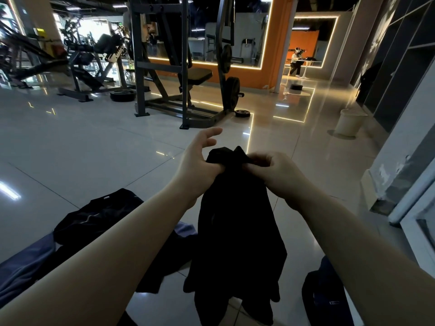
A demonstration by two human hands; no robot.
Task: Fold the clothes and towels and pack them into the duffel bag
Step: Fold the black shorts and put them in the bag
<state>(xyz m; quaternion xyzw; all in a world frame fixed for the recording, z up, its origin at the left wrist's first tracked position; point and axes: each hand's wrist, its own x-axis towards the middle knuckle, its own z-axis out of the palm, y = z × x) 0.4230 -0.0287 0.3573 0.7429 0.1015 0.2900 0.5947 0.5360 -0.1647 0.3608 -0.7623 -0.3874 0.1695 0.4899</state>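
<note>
Up in front of the person, a black garment (235, 231) hangs limp from both hands, bunched at the top and trailing in dark folds toward the tiled floor (94, 149). The left hand (200, 161) pins a corner between thumb and palm while its other fingers (211, 131) spread loose above it; the right hand (275, 170) has its fingers curled tight on the neighbouring edge. The fabric is so dark that seams and shape are hard to make out, and its lower end runs out of view. More black clothing (94, 217) lies crumpled on the floor at the left, beside a greyish-blue piece (23, 267). A dark duffel bag (327, 295) sits at the lower right, partly cut off. Ahead, bare tiles stretch to a weight machine (183, 67); a white bucket (348, 122) stands near the right wall.
</note>
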